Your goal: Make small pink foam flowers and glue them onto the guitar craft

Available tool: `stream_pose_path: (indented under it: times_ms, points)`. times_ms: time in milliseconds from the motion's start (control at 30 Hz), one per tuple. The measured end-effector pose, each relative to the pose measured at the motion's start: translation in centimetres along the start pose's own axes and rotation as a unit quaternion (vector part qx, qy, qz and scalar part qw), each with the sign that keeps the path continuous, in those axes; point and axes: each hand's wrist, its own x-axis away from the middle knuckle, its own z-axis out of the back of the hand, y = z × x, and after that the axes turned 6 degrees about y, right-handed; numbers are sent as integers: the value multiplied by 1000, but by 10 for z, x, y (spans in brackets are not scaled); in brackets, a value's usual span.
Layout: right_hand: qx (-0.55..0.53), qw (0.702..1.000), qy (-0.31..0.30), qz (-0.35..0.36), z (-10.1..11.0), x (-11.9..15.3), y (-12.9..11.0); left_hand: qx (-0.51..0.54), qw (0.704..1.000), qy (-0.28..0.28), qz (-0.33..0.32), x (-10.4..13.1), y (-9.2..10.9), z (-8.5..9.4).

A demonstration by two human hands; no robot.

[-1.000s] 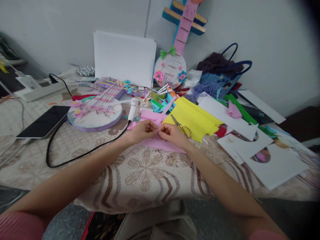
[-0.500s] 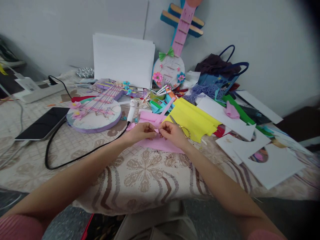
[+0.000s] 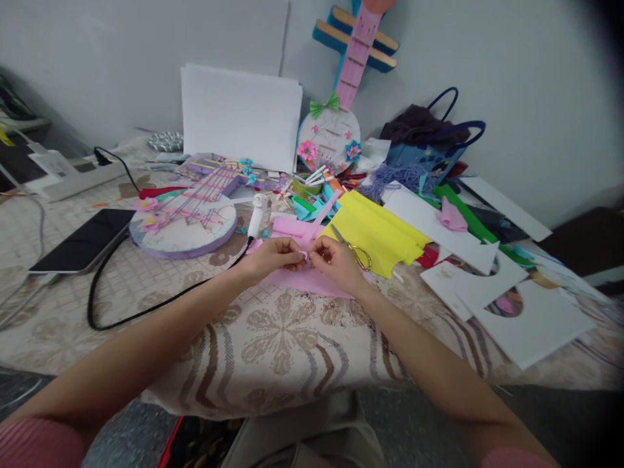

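A small piece of pink crepe paper (image 3: 305,255) is pinched between both hands at the middle of the table. My left hand (image 3: 279,255) grips it from the left, thumb against fingertips. From the right, my right hand (image 3: 335,261) is closed on the same piece. Below the hands lies a pink paper sheet (image 3: 307,283), partly covered by them. Just behind is a roll of pink paper (image 3: 287,227). Scissors with gold handles (image 3: 359,257) rest on yellow crepe paper (image 3: 385,231) beside my right hand. A white glue gun (image 3: 256,216) lies behind my left hand.
A flat banjo-like craft instrument (image 3: 185,221) and a phone (image 3: 85,240) lie to the left. The glue gun's black cord (image 3: 146,320) loops across the tablecloth. Cut white boards (image 3: 541,325) are at right. A pink-and-white craft instrument (image 3: 329,136) leans on the wall.
The fingertips have shifted slightly, and the small pink piece between them looks more bunched. The pink sheet beneath has slid a little to the left. Other things stay put.
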Motion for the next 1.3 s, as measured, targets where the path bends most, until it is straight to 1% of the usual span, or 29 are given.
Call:
stream_pose_path:
  times_ms: [167, 333, 533, 700, 767, 1000, 1100, 1300]
  points:
    - [13, 1000, 13, 8, -1, -1, 0, 14, 1000, -4, 9, 0, 1, -1]
    - [1, 1000, 20, 2, -1, -2, 4, 50, 998, -13, 32, 0, 1, -1]
    - [-20, 999, 22, -12, -2, -1, 5, 61, 996, 13, 63, -3, 0, -1]
    - [-32, 999, 18, -19, -3, 0, 5, -5, 999, -22, 24, 0, 3, -2]
    - [-38, 999, 12, -25, -3, 0, 5, -27, 999, -28, 11, 1, 3, -2]
    - [-70, 996, -3, -48, -4, 0, 4, -51, 997, -39, -31, -2, -3, 0]
    - [-82, 995, -4, -55, -4, 0, 6, -58, 997, -41, -30, -2, -3, 0]
    - [-97, 993, 5, -63, -3, -1, 9, -54, 997, -48, -3, -1, -2, 0]
